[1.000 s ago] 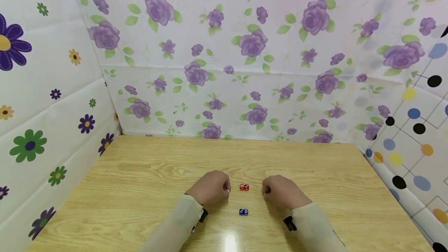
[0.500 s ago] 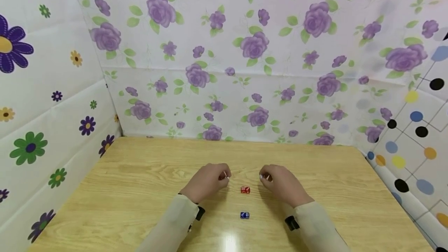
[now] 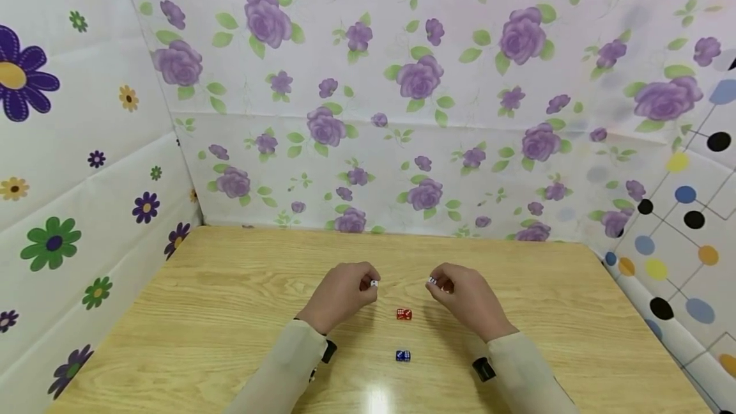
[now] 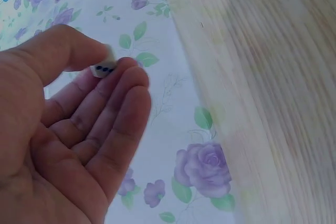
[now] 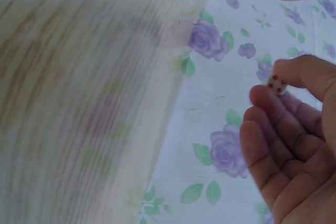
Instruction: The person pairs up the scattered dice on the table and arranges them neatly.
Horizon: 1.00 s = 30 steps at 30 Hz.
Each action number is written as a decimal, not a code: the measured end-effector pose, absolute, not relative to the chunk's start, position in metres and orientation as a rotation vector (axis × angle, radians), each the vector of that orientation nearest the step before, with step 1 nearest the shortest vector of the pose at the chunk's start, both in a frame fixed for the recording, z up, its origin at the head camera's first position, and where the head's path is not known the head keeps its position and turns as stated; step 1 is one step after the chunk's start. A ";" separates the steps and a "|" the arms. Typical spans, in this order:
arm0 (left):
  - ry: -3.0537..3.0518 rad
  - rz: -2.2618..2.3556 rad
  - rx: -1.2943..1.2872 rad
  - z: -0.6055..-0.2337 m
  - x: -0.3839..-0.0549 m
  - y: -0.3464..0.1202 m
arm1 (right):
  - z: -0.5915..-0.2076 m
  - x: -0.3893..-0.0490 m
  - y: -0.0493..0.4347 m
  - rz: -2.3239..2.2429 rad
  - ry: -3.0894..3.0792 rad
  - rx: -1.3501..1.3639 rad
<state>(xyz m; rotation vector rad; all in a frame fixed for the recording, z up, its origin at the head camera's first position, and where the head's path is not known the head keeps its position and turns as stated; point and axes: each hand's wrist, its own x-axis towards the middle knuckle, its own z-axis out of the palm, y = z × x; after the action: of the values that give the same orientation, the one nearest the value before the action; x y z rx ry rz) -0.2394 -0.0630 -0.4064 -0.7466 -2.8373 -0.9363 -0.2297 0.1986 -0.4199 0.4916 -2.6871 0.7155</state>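
Note:
Between thumb and fingertips, my left hand (image 3: pixel 339 294) pinches a small white die (image 4: pixel 103 68), its dark pips facing the left wrist view. My right hand (image 3: pixel 470 298) likewise pinches a white die (image 5: pixel 276 84), which shows red pips in the right wrist view. Both hands are apart, raised over the table and facing each other. Two red dice (image 3: pixel 404 314) sit side by side on the wood, a little nearer to me than the fingertips. Closer still lies a pair of blue dice (image 3: pixel 403 356), also side by side.
The wooden table (image 3: pixel 247 286) is enclosed by a rose-patterned cloth (image 3: pixel 374 165) at the back. A flower-printed cloth (image 3: pixel 115 209) hangs at the left, and a dotted cloth (image 3: pixel 673 286) at the right.
Both hands have moved away from me, past the red dice, and turned so the white dice at their fingertips show more clearly. The red and blue dice stay in place.

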 end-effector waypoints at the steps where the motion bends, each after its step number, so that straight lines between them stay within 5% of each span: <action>1: -2.831 -0.941 -0.750 -0.407 -0.240 -0.063 | -0.420 -0.230 0.199 0.719 -2.679 0.499; 30: -2.783 -0.876 -0.724 -0.417 -0.245 -0.060 | -0.434 -0.236 0.202 0.713 -2.719 0.444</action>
<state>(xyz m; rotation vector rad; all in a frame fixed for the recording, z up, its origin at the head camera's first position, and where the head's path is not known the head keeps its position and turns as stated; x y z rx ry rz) -0.2449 -0.0602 -0.4172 -0.7243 -2.7826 -0.8761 -0.2356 0.2017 -0.4340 0.4435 -2.7194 0.7133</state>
